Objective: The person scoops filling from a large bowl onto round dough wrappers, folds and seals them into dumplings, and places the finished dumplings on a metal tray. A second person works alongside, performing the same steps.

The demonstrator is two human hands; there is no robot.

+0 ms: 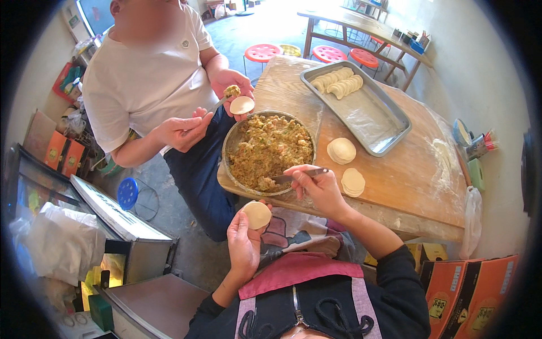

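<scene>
A round dough wrapper [257,215] lies on the palm and fingers of my left hand [244,241], below the bowl's near edge. With my right hand [315,190] I hold a flat metal spreader [301,174] by its handle; its tip is in the chopped filling [271,146] in the large round metal bowl [227,169]. Two stacks of round wrappers, one [341,151] behind the other [353,182], are on the wooden board right of the bowl. Behind them a metal tray [377,146] holds rows of folded dumplings [345,86].
Across the table corner a co-worker in a white T-shirt [148,72] holds a wrapper [242,105] and a loaded spreader [218,104]. Flour [442,163] marks the wooden table [406,169]. Red stools [262,53] stand behind it. Orange boxes [449,288] sit at lower right.
</scene>
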